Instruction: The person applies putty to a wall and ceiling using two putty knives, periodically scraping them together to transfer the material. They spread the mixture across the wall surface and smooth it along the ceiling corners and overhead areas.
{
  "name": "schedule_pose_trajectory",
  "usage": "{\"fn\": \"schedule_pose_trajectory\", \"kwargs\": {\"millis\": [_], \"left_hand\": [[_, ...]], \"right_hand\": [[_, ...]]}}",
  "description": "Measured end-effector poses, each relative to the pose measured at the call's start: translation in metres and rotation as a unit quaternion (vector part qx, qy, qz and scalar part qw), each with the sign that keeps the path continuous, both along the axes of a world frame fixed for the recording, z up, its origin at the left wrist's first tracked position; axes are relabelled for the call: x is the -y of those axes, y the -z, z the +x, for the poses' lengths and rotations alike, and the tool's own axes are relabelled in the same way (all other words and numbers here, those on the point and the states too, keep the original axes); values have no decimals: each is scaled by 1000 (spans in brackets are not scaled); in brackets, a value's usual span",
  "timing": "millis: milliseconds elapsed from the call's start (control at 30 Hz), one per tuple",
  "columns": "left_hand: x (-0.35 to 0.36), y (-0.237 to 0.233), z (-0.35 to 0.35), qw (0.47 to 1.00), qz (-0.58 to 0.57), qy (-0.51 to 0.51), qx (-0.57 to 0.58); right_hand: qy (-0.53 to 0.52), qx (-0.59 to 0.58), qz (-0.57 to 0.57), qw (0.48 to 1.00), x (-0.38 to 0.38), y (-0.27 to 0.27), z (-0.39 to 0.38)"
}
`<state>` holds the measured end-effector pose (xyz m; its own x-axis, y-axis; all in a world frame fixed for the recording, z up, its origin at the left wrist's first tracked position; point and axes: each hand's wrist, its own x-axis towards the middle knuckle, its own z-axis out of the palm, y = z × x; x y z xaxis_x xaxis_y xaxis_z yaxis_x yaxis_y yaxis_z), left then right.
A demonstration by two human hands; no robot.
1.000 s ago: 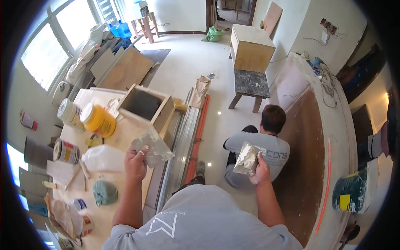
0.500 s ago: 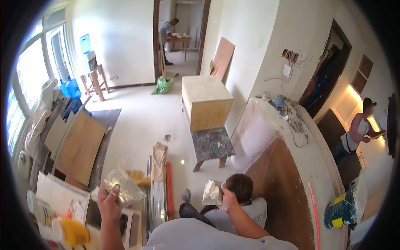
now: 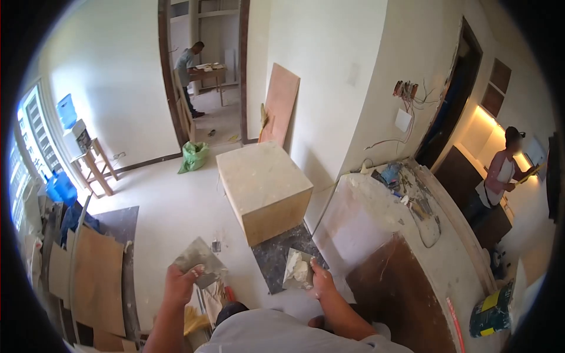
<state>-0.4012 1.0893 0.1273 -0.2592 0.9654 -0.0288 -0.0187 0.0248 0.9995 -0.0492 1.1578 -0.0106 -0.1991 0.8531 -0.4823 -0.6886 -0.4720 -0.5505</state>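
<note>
My left hand (image 3: 181,282) grips a thin, square metal putty spreader (image 3: 203,257) by its edge, thumb pressed on top. In my right hand (image 3: 322,281) is a second square metal spreader (image 3: 289,276), bearing a thick lump of white putty (image 3: 301,270). The two spreaders are apart, held out in front of my body at about waist height. Beyond the right one stand a dark, paint-spotted bench (image 3: 272,266) and a pale wooden box (image 3: 265,179) resting on it. White residue marks my fingers.
Panels (image 3: 99,276) lean at the left. A dusty counter (image 3: 376,206) with tools and wires (image 3: 415,200) runs along the right, near a dark green bucket (image 3: 491,312). A green sack (image 3: 194,157) lies by the doorway. One person (image 3: 185,70) bends over a table; another (image 3: 503,170) stands right.
My view has shifted forward and turned rightward, so the box and bench appear nearer. The seated person in front has mostly dropped out of sight. Both hands still hold their spreaders.
</note>
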Motion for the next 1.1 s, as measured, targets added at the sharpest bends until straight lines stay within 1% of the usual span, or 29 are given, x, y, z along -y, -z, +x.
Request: {"fn": "schedule_pose_trajectory", "kwargs": {"millis": [67, 133, 200, 267, 333, 400, 433, 467, 500, 533, 567, 600, 633, 733, 767, 800, 833, 867, 900, 933, 967, 1000, 1033, 1067, 1100], "left_hand": [[-69, -3, 6, 990, -19, 52, -128], [-144, -5, 16, 963, -16, 112, -246], [-229, -6, 27, 907, 79, 203, -360], [-316, -7, 46, 880, 135, 258, -375], [-410, -28, 76, 798, 278, 308, -438], [-508, -63, 119, 695, 438, 296, -488], [-546, -101, 144, 694, 450, 311, -468], [-599, -120, 174, 672, 472, 289, -492], [-646, -143, 210, 669, 494, 243, -498], [-699, -159, 248, 651, 605, 178, -423], [-730, -191, 278, 653, 626, 157, -395], [-747, -223, 302, 666, 633, 157, -362], [-769, -239, 331, 667, 666, 131, -307], [-786, -228, 392, 680, 670, 89, -286], [-778, -211, 397, 678, 657, 148, -295], [-764, -184, 395, 672, 643, 204, -306], [-757, -147, 397, 648, 664, 202, -315], [-753, -106, 398, 622, 684, 198, -326], [-746, -74, 392, 599, 704, 199, -326], [-743, -60, 387, 574, 725, 197, -326], [-747, -66, 381, 563, 705, 247, -353], [-753, -80, 375, 552, 683, 296, -377], [-759, -99, 370, 539, 658, 342, -398], [-769, -139, 369, 569, 690, 276, -352], [-773, -186, 365, 601, 718, 202, -289]], "right_hand": [[45, 27, 30, 998, -28, 3, 8], [75, 29, 42, 996, -48, 10, 20], [117, 41, 43, 991, -66, 30, 29], [178, 26, 33, 983, -80, 28, 28], [249, 3, 33, 968, -92, 23, 19], [329, -27, 45, 943, -113, 17, 7], [366, -7, 40, 930, -129, 15, 1], [404, 12, 25, 914, -136, 15, -8], [440, 33, 5, 897, -140, 17, -17], [462, 30, 2, 887, -143, 23, -25], [483, 28, 1, 875, -144, 28, -32], [503, 26, 2, 864, -148, 30, -39], [536, 18, 3, 844, -149, 28, -50], [552, 2, -11, 834, -123, 66, -72], [603, 63, -83, 791, -122, 71, -81], [622, 77, -113, 771, -129, 56, -92], [637, 87, -143, 752, -139, 31, -109], [651, 95, -172, 733, -146, 21, -120], [643, 88, -156, 744, -135, 42, -124], [635, 81, -136, 756, -117, 70, -125], [626, 76, -117, 767, -106, 89, -127], [631, 68, -132, 761, -109, 79, -131], [637, 61, -146, 754, -121, 40, -138], [645, 54, -157, 746, -132, 15, -138], [646, 60, -152, 745, -135, 9, -138]]}}
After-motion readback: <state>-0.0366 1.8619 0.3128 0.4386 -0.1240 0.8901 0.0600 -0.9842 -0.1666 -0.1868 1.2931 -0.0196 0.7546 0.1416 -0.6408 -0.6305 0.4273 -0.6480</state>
